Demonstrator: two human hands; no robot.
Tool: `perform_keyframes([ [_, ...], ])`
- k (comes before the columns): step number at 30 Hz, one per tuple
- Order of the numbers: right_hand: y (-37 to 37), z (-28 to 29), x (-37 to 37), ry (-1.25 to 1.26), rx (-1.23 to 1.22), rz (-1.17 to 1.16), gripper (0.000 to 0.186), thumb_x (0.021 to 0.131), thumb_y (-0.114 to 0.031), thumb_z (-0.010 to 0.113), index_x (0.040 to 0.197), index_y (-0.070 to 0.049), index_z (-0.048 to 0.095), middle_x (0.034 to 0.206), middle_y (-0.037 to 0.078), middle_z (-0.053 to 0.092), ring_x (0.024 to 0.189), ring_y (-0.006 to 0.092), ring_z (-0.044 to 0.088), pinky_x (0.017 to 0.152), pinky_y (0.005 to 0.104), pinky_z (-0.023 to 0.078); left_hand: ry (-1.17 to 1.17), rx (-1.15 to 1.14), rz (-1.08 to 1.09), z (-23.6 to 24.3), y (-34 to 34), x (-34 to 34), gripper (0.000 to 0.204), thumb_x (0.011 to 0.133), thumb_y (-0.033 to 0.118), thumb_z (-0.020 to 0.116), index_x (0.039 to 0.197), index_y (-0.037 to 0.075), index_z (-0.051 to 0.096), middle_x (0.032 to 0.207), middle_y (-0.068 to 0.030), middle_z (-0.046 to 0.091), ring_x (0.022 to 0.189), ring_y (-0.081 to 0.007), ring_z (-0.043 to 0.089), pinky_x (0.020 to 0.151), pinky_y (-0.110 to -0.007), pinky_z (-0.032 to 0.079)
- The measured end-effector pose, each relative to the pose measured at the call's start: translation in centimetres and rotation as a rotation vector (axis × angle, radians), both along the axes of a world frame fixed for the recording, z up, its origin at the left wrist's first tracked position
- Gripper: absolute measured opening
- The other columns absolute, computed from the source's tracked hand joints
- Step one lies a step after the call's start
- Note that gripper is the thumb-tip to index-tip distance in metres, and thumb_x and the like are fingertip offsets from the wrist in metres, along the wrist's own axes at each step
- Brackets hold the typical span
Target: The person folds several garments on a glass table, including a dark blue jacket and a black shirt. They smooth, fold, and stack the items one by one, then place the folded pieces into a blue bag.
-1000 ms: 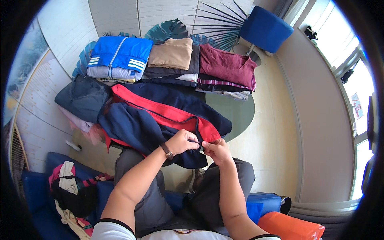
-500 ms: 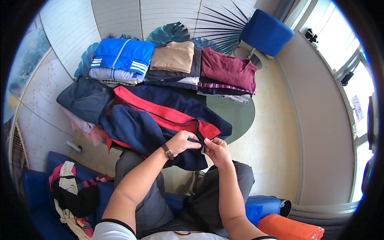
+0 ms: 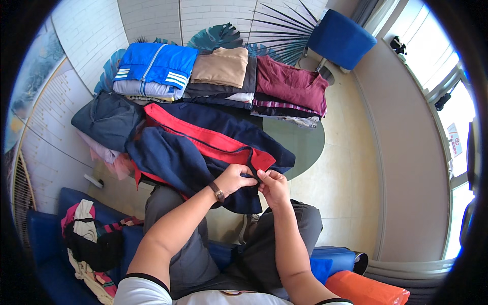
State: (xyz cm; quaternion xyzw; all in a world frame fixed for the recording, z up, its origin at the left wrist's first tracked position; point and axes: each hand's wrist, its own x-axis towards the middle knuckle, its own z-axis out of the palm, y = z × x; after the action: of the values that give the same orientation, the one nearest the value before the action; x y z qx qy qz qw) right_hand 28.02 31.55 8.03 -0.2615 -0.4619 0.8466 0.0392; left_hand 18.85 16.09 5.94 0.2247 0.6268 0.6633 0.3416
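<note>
A navy jacket with red trim (image 3: pixel 175 152) lies spread over the near side of the dark glass table, its zip edge running toward me. Its lower end hangs off the table above my knees. My left hand (image 3: pixel 235 180), with a watch on the wrist, pinches the jacket's front edge near the red corner. Close beside it, my right hand (image 3: pixel 273 187) grips the same edge between thumb and fingers. The fingertips of both hands almost meet, and the exact bit of cloth or zip end between them is too small to make out.
Behind the jacket stand folded stacks topped by a blue jacket (image 3: pixel 155 66), tan cloth (image 3: pixel 219 68) and a maroon top (image 3: pixel 292 81). A dark grey folded garment (image 3: pixel 107 122) sits left. Loose clothes (image 3: pixel 96 244) lie on the blue sofa; an orange bag (image 3: pixel 363 288) is at right.
Both hands stay on the jacket's edge with only a slight shift of the fingers. The view has tilted a little; the clothes lie as before.
</note>
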Motion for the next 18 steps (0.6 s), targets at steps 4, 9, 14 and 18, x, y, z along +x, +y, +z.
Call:
perform_keyframes([
  [4,-0.1,0.4,0.0,-0.002,0.071,-0.097,0.021,0.091,-0.014,0.077,0.076,-0.008,0.062,0.064,-0.001,0.058,0.054,0.0088,0.053,0.051,0.0241,0.044,0.690,-0.198,0.298,1.5,0.8,2.1,0.034,0.076,0.012,0.083,0.094,0.004,0.055,0.083,-0.0133,0.061,0.080,-0.0326,0.063,0.073,-0.039,0.050],
  [9,-1.3,0.3,0.5,0.036,0.312,-0.162,0.022,0.092,-0.015,0.076,0.077,-0.007,0.062,0.070,-0.003,0.059,0.061,0.0052,0.051,0.056,0.0219,0.041,1.221,-0.060,0.319,2.1,1.4,2.4,0.033,0.071,0.014,0.082,0.090,0.008,0.056,0.086,-0.0102,0.052,0.083,-0.0323,0.054,0.074,-0.044,0.044],
  [14,-2.0,0.1,0.7,0.109,0.345,-0.177,0.024,0.098,-0.018,0.069,0.078,-0.007,0.061,0.072,-0.005,0.058,0.067,0.0039,0.047,0.061,0.0211,0.037,1.129,-0.012,0.337,1.8,1.9,2.6,0.021,0.077,0.007,0.076,0.085,0.006,0.056,0.081,-0.0102,0.054,0.080,-0.0326,0.055,0.070,-0.043,0.044],
  [18,-2.6,-0.3,0.7,0.113,0.425,-0.190,0.028,0.102,-0.022,0.062,0.079,-0.005,0.059,0.074,-0.005,0.055,0.069,0.0045,0.045,0.062,0.0230,0.036,0.661,-0.028,0.399,1.0,1.9,2.9,0.013,0.090,0.006,0.070,0.082,0.002,0.060,0.077,-0.0100,0.064,0.068,-0.0232,0.063,0.062,-0.032,0.048],
])
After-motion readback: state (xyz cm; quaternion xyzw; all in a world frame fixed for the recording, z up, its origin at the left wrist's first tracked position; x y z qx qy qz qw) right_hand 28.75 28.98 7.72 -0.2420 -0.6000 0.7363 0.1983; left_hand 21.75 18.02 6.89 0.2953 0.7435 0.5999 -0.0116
